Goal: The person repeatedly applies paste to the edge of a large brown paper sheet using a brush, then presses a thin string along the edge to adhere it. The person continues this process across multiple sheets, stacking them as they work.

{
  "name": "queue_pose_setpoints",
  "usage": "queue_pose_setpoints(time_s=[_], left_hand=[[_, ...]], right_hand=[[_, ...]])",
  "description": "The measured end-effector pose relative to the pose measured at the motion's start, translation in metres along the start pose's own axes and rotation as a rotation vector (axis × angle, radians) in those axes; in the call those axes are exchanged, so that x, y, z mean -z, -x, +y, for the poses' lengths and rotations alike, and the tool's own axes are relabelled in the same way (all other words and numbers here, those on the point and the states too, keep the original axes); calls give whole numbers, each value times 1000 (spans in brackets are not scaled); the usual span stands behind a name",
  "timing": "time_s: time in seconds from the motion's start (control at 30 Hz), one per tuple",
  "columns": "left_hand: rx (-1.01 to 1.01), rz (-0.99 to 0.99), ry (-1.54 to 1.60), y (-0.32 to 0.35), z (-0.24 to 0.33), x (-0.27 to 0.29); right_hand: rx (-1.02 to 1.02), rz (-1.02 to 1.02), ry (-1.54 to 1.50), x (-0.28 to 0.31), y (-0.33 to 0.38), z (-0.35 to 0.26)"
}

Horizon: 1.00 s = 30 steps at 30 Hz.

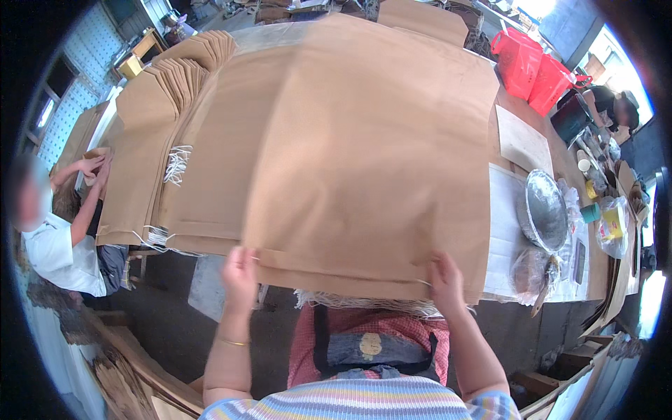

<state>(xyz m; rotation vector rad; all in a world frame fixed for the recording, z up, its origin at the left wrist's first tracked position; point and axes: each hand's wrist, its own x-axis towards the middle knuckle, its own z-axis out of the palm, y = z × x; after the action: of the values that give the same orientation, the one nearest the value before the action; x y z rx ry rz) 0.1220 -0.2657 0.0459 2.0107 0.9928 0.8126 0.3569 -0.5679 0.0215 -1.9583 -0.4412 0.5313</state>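
Observation:
A large sheet of brown kraft paper spreads before me, its near edge folded into a narrow strip. My left hand pinches that edge near its left corner, where a bit of white cord pokes out by the fingers. Further right along the same edge, my right hand is closed on the paper, beside another short white cord end. A bundle of white cords hangs under the near edge, above my lap. To the left lies a stack of similar brown sheets, partly covered by the held one.
At the left, a co-worker handles paper beside fanned brown sheets. White cord tufts lie on the stack. On the right are a metal basin, a brush, white paper and red baskets. Another person is beyond.

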Motion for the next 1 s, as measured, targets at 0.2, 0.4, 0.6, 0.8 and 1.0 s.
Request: queue_pose_setpoints(time_s=[0.2, 0.4, 0.6, 0.8, 1.0], left_hand=[[19, 241, -253, -103, -116, 121], [220, 11, -376, -139, -157, 145], [268, 173, -1183, -137, -107, 109], [-374, -34, -451, -26, -13, 42], [-821, -921, -264, 81, 36, -91]], right_hand=[[39, -347, -91, -147, -61, -84], [41, -446, 89, -195, -63, -90], [276, -791, -58, -53, 1, -97], [121, 307, 937, 183, 53, 6], [69, 299, 1280, 248, 76, 46]])
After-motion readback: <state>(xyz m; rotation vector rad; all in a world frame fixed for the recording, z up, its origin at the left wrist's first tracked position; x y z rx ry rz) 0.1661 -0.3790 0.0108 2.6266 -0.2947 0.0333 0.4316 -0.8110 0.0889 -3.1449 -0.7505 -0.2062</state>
